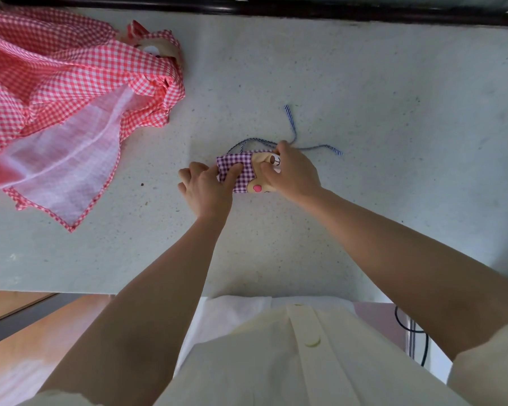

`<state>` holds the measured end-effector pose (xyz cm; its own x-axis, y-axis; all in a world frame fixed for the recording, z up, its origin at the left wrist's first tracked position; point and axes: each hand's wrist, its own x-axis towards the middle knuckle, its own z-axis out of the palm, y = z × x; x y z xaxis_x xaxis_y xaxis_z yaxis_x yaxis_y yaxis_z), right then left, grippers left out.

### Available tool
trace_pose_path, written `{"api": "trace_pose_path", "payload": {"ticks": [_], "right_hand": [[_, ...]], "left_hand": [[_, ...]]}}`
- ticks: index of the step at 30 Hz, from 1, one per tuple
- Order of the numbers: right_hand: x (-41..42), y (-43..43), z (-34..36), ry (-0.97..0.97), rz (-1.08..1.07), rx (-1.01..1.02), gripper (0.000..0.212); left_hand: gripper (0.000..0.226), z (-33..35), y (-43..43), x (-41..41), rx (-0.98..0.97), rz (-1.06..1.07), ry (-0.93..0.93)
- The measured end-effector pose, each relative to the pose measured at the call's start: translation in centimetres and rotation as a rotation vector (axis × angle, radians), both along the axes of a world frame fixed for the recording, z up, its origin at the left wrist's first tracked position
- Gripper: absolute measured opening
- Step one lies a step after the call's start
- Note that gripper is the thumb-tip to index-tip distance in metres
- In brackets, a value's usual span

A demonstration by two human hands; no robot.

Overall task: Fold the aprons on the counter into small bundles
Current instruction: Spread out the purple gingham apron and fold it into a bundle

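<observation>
A purple-and-white checked apron (245, 173) lies folded into a small bundle at the middle of the pale counter (364, 98), with a tan bear patch showing on its right part. My left hand (203, 186) pinches the bundle's left end, thumb on top. My right hand (294, 171) grips the right end over the bear patch. Blue striped ties (291, 124) trail out behind the bundle. A red-and-white checked apron (65, 92) lies loose and crumpled at the far left, its pale inner side turned up.
A dark ledge (276, 10) runs along the counter's far edge. The counter's near edge (71, 290) is just in front of my body, with a wooden floor (41, 332) below at the left. A dark cable (423, 341) hangs at the lower right.
</observation>
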<state>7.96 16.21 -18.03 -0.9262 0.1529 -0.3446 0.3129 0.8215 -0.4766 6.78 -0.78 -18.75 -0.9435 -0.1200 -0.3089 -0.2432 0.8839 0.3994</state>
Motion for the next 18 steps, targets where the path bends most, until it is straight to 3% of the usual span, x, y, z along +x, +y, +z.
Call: {"api": "trace_pose_path", "payload": {"ticks": [3, 7, 12, 15, 18], "right_hand": [[-0.6, 0.4, 0.0, 0.047, 0.171, 0.23, 0.038], [-1.4, 0.1, 0.2, -0.066, 0.204, 0.074, 0.04], [-0.1, -0.6, 0.0, -0.164, 0.12, 0.109, 0.038], [1.0, -1.5, -0.2, -0.195, 0.006, 0.049, 0.035], [2.1, -2.5, -0.3, -0.203, -0.001, -0.015, 0.032]], "left_hand": [[0.06, -0.1, 0.2, 0.2, -0.041, -0.01, -0.002], [0.061, 0.1, 0.5, 0.3, -0.068, -0.008, -0.039], [0.066, 1.5, 1.1, 1.3, 0.166, 0.214, -0.065], [0.072, 1.4, 1.7, 3.0, 0.386, 0.476, -0.181], [0.052, 1.4, 2.8, 4.0, 0.672, 0.557, -0.293]]}}
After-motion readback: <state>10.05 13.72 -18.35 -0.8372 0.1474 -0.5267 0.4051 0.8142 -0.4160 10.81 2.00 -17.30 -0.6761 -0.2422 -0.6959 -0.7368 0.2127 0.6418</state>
